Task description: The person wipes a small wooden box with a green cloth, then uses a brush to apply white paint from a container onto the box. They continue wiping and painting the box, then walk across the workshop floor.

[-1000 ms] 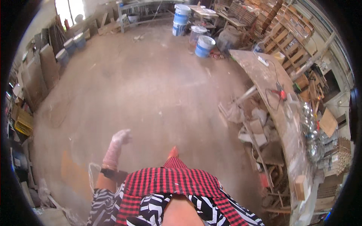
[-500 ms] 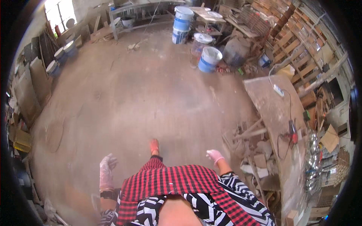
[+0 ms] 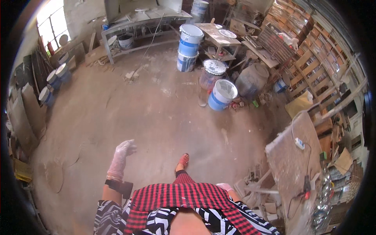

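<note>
Over the bare floor, my left hand swings forward in a thin whitish glove, its fingers loosely bent and nothing visible in them. A dark band circles that wrist. My right hand, gloved as well, is low beside the red and black checked apron; the cloth hides most of its fingers. Neither hand touches any object that I can see. One foot in a red shoe is out in front of me. Ahead stand a white and blue bucket and a lidded bucket.
Two stacked buckets stand beside a small wooden table. A workbench is at the back. To the right, a dusty board carries a power strip, near broken rubble. Several buckets line the left.
I have stepped forward, and the buckets and workbench appear closer. My left hand has swung forward; my right hand has dropped back beside the apron. The red shoe appears farther right.
</note>
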A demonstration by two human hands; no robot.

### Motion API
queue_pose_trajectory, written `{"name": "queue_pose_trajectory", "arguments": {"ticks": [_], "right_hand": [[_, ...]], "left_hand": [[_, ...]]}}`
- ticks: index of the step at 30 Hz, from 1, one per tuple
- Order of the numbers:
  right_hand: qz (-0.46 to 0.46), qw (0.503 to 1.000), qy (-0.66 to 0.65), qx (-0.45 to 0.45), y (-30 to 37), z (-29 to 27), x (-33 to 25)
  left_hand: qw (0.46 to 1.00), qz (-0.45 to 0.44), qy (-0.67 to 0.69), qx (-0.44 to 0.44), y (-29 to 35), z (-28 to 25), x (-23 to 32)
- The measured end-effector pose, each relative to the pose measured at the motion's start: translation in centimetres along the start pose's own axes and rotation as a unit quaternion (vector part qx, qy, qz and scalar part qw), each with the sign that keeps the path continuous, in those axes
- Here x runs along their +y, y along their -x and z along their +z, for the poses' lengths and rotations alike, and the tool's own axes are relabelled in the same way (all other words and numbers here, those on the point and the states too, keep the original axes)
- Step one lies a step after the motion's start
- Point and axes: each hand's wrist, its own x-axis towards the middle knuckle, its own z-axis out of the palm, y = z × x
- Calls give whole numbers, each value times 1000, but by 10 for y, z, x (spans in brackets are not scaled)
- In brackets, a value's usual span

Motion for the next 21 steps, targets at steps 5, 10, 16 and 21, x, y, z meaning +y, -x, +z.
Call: {"name": "queue_pose_trajectory", "arguments": {"ticks": [5,10,16,21], "right_hand": [[9,999,-19,-24,-142,-99,-82],[100,991,-84,24,-196,-180,-256],[-19,999,-29,35,-287,-266,-435],[-14,980,-193,50,-336,-281,-526]], "left_hand": [[995,-77,63,20,-117,15,3],[987,-104,91,87,-204,17,40],[981,-98,135,103,-325,7,88],[987,-45,124,87,-472,20,159]]}}
